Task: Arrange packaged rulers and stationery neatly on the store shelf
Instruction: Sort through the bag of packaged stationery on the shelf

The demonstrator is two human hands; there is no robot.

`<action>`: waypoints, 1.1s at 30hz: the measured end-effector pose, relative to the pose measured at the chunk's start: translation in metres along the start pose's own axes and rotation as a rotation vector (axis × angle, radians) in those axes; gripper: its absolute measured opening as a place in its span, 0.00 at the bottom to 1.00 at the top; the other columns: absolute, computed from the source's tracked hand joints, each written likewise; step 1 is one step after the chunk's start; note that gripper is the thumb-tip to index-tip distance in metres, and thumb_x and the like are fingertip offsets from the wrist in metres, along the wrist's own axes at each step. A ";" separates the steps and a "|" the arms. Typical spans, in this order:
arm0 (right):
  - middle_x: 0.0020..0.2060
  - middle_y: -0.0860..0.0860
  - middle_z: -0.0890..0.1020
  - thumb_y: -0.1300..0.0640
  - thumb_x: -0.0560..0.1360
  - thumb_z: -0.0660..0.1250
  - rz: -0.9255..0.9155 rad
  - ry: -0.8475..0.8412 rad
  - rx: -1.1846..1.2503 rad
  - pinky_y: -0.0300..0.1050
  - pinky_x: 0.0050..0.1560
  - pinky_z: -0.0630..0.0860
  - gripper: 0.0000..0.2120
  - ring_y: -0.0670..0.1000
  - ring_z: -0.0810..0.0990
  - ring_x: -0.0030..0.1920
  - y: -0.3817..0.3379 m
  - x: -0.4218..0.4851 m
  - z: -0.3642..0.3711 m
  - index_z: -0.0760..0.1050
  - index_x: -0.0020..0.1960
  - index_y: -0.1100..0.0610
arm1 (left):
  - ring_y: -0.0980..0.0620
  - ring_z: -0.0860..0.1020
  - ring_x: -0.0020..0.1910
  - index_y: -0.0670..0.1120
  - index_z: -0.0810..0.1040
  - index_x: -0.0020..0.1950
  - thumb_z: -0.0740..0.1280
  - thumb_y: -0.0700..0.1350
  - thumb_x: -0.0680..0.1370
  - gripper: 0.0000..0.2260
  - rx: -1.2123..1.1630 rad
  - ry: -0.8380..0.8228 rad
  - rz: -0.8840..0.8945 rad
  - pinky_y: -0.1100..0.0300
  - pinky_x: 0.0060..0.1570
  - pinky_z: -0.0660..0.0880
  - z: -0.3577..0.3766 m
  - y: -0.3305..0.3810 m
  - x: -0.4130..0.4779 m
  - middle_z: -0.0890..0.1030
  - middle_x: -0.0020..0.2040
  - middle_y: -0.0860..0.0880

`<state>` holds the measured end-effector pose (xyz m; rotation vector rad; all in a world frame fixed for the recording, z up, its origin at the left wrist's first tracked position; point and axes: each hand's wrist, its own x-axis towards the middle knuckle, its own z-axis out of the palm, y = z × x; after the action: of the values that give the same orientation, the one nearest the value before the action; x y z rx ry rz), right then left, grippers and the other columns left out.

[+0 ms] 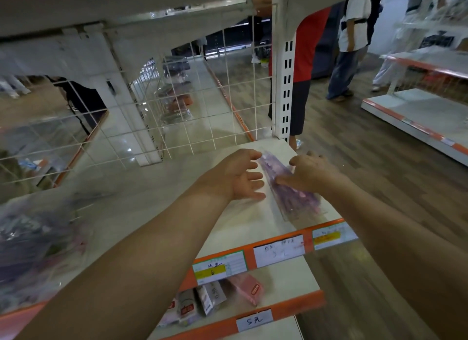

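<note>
A purple ruler packet (291, 195) lies flat on the white shelf (240, 220), near its right end. The right hand (312, 171) rests upon it, grip unclear. The left hand (238, 177), fingers spread, sits just beside the packet's left edge.
</note>
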<state>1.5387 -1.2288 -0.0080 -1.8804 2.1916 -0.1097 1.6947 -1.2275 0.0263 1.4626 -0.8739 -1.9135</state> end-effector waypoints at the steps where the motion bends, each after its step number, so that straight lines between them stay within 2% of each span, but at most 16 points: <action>1: 0.62 0.57 0.72 0.30 0.69 0.63 0.006 0.016 0.032 0.50 0.55 0.71 0.34 0.57 0.70 0.61 0.003 0.000 0.000 0.73 0.63 0.55 | 0.40 0.66 0.69 0.40 0.64 0.71 0.61 0.47 0.80 0.22 -0.005 -0.002 0.001 0.41 0.65 0.65 0.000 0.000 0.001 0.66 0.70 0.38; 3: 0.63 0.57 0.73 0.30 0.68 0.65 0.003 0.014 0.086 0.46 0.52 0.69 0.38 0.56 0.71 0.60 0.006 -0.002 0.000 0.71 0.64 0.58 | 0.40 0.68 0.67 0.40 0.65 0.69 0.61 0.47 0.80 0.21 -0.022 -0.011 0.001 0.41 0.65 0.66 0.001 0.000 0.003 0.68 0.68 0.38; 5: 0.64 0.57 0.72 0.32 0.67 0.67 0.016 -0.020 0.123 0.45 0.53 0.68 0.43 0.56 0.71 0.62 0.006 -0.004 0.002 0.64 0.69 0.61 | 0.42 0.74 0.57 0.40 0.68 0.62 0.60 0.47 0.80 0.15 -0.044 -0.042 0.000 0.42 0.62 0.67 0.006 0.000 0.004 0.73 0.58 0.39; 7: 0.57 0.56 0.74 0.34 0.67 0.70 0.042 -0.018 0.163 0.44 0.50 0.70 0.42 0.55 0.74 0.57 0.009 -0.003 0.003 0.64 0.69 0.62 | 0.44 0.76 0.48 0.39 0.70 0.57 0.60 0.47 0.79 0.13 -0.048 -0.076 -0.002 0.43 0.56 0.69 0.015 0.000 0.005 0.75 0.52 0.41; 10: 0.36 0.50 0.72 0.38 0.69 0.70 0.045 -0.034 0.195 0.41 0.37 0.69 0.30 0.50 0.74 0.38 0.015 -0.002 -0.001 0.73 0.57 0.62 | 0.43 0.77 0.47 0.39 0.69 0.61 0.60 0.48 0.79 0.15 -0.058 -0.099 0.007 0.44 0.53 0.71 0.023 -0.002 0.007 0.76 0.52 0.40; 12: 0.32 0.50 0.72 0.36 0.69 0.69 0.014 -0.063 0.181 0.40 0.33 0.67 0.26 0.47 0.72 0.33 0.015 -0.005 -0.001 0.73 0.48 0.59 | 0.42 0.77 0.49 0.39 0.69 0.61 0.60 0.48 0.79 0.16 -0.069 -0.097 0.000 0.45 0.55 0.71 0.024 -0.002 0.007 0.76 0.53 0.40; 14: 0.34 0.50 0.73 0.36 0.70 0.68 -0.022 -0.076 0.113 0.40 0.37 0.68 0.25 0.48 0.73 0.35 0.013 -0.008 0.000 0.72 0.48 0.57 | 0.42 0.75 0.54 0.40 0.69 0.61 0.61 0.47 0.79 0.15 -0.086 -0.079 -0.002 0.45 0.58 0.70 0.022 -0.003 0.007 0.75 0.56 0.40; 17: 0.46 0.54 0.75 0.34 0.71 0.64 -0.108 0.018 -0.116 0.45 0.48 0.68 0.25 0.54 0.73 0.50 0.003 -0.013 -0.003 0.73 0.51 0.56 | 0.41 0.71 0.63 0.41 0.68 0.64 0.62 0.47 0.79 0.16 -0.064 -0.017 0.016 0.43 0.61 0.68 0.015 -0.001 0.004 0.71 0.63 0.40; 18: 0.47 0.54 0.75 0.34 0.72 0.62 -0.134 0.051 -0.157 0.45 0.48 0.67 0.24 0.54 0.72 0.50 -0.001 -0.011 -0.003 0.72 0.51 0.56 | 0.41 0.71 0.63 0.42 0.68 0.64 0.62 0.47 0.79 0.16 -0.053 0.001 0.029 0.43 0.61 0.68 0.010 0.000 0.002 0.71 0.63 0.40; 19: 0.45 0.54 0.73 0.36 0.74 0.61 -0.125 0.036 -0.164 0.45 0.47 0.67 0.23 0.53 0.71 0.48 -0.004 -0.010 -0.002 0.72 0.53 0.56 | 0.41 0.72 0.63 0.42 0.69 0.64 0.62 0.47 0.79 0.15 -0.043 0.017 0.040 0.43 0.60 0.68 0.007 0.001 -0.002 0.72 0.63 0.40; 21: 0.43 0.53 0.72 0.37 0.73 0.60 -0.149 -0.021 -0.140 0.45 0.45 0.69 0.28 0.53 0.72 0.44 -0.008 0.001 0.004 0.69 0.65 0.54 | 0.43 0.74 0.58 0.43 0.72 0.59 0.62 0.47 0.79 0.12 -0.008 0.048 0.068 0.44 0.58 0.70 -0.007 0.003 -0.011 0.74 0.59 0.42; 22: 0.48 0.53 0.74 0.35 0.68 0.60 -0.174 -0.047 -0.138 0.46 0.47 0.71 0.34 0.54 0.73 0.46 -0.009 0.011 0.010 0.65 0.69 0.52 | 0.44 0.74 0.55 0.44 0.73 0.55 0.62 0.46 0.79 0.09 0.008 0.065 0.083 0.45 0.58 0.70 -0.016 0.004 -0.018 0.74 0.56 0.43; 24: 0.60 0.54 0.74 0.27 0.60 0.59 -0.219 -0.062 -0.168 0.51 0.54 0.74 0.43 0.56 0.75 0.53 -0.016 0.024 0.017 0.66 0.68 0.50 | 0.46 0.75 0.51 0.46 0.74 0.48 0.63 0.46 0.78 0.04 0.037 0.108 0.120 0.46 0.57 0.71 -0.037 0.005 -0.034 0.74 0.51 0.45; 27: 0.65 0.56 0.71 0.32 0.69 0.63 -0.316 0.010 -0.164 0.51 0.60 0.72 0.36 0.57 0.73 0.62 -0.067 -0.014 -0.013 0.67 0.69 0.53 | 0.49 0.75 0.49 0.47 0.76 0.46 0.64 0.45 0.78 0.03 0.165 0.238 0.230 0.48 0.58 0.70 -0.089 0.007 -0.063 0.75 0.48 0.47; 29: 0.67 0.52 0.71 0.36 0.73 0.62 -0.380 -0.015 -0.095 0.47 0.61 0.70 0.31 0.53 0.73 0.64 -0.107 -0.039 -0.026 0.65 0.71 0.50 | 0.51 0.76 0.49 0.47 0.77 0.48 0.66 0.44 0.77 0.02 0.296 0.340 0.281 0.51 0.56 0.70 -0.127 0.008 -0.085 0.76 0.48 0.49; 33: 0.60 0.47 0.76 0.44 0.77 0.63 -0.695 -0.188 -0.010 0.41 0.56 0.69 0.18 0.48 0.75 0.58 -0.200 -0.073 -0.009 0.71 0.66 0.46 | 0.51 0.75 0.46 0.44 0.80 0.53 0.65 0.43 0.77 0.07 0.626 0.589 0.310 0.62 0.39 0.67 -0.223 0.005 -0.142 0.78 0.47 0.46</action>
<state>1.7387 -1.1903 0.0544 -2.4539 1.3443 -0.0419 1.9446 -1.1563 0.0728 1.9515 -1.3608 -0.9209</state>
